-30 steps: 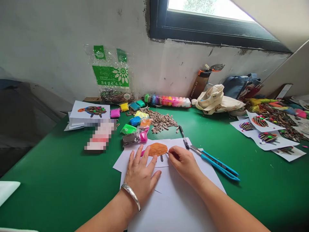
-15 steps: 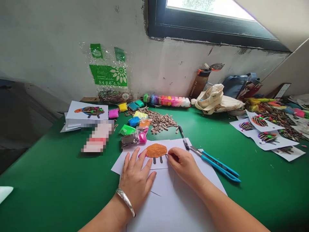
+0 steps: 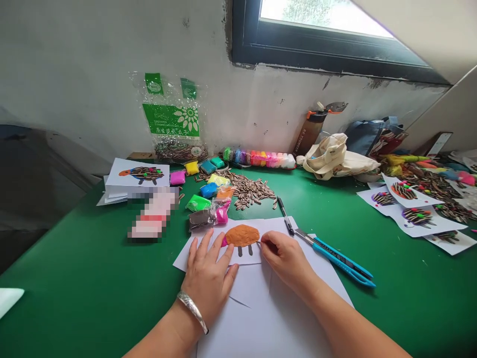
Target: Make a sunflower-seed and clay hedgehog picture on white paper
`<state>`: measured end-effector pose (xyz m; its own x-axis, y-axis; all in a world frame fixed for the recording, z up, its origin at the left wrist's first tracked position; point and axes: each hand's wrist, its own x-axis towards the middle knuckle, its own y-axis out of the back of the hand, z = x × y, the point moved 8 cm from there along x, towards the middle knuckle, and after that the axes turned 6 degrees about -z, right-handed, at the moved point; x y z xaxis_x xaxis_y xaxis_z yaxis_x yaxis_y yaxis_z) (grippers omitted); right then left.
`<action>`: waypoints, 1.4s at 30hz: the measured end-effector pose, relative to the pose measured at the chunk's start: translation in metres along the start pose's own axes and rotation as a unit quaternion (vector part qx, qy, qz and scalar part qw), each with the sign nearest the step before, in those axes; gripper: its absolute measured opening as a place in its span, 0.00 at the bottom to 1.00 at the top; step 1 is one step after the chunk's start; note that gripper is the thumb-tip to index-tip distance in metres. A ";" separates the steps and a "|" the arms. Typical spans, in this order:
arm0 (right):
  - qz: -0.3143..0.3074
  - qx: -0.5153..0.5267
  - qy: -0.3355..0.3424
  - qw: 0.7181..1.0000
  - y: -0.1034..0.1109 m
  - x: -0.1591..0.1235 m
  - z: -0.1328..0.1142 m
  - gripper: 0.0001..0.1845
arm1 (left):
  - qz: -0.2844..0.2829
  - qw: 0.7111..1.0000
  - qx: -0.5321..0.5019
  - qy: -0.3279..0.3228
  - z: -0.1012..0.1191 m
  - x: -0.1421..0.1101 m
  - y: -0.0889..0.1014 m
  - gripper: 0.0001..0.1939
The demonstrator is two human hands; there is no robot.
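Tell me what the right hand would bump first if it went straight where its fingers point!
The right hand points at the orange clay oval, and its fingers are right beside it. So that clay is probably first, though depth is a little hard to tell here.

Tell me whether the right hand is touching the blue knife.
Apart. The head view shows the right hand on the paper, with a narrow strip of paper showing between it and the knife's blade end.
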<state>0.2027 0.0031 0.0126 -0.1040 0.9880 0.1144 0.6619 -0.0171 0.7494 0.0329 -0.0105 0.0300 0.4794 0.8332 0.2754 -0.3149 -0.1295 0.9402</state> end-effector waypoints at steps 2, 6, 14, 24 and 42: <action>-0.002 -0.003 -0.001 1.000 0.000 0.000 0.000 0.08 | -0.006 1.000 0.004 0.000 0.000 0.000 -0.001 0.16; -0.003 -0.009 -0.005 1.000 0.000 0.000 -0.001 0.08 | -0.015 1.000 0.018 0.000 0.001 0.000 -0.002 0.19; 0.008 -0.010 0.004 1.000 0.002 0.000 -0.001 0.08 | -0.010 1.000 0.005 0.005 0.001 0.003 0.000 0.17; -0.012 0.000 -0.012 1.000 -0.001 0.001 0.001 0.06 | -0.019 1.000 0.018 -0.003 0.002 0.000 -0.003 0.19; -0.026 0.004 -0.022 0.999 -0.002 0.001 0.005 0.06 | -0.018 1.000 0.006 0.024 -0.003 -0.001 -0.003 0.20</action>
<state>0.2049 0.0047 0.0083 -0.1060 0.9933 0.0466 0.6619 0.0355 0.7488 0.0309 -0.0098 0.0263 0.4507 0.8619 0.2326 -0.2882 -0.1061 0.9517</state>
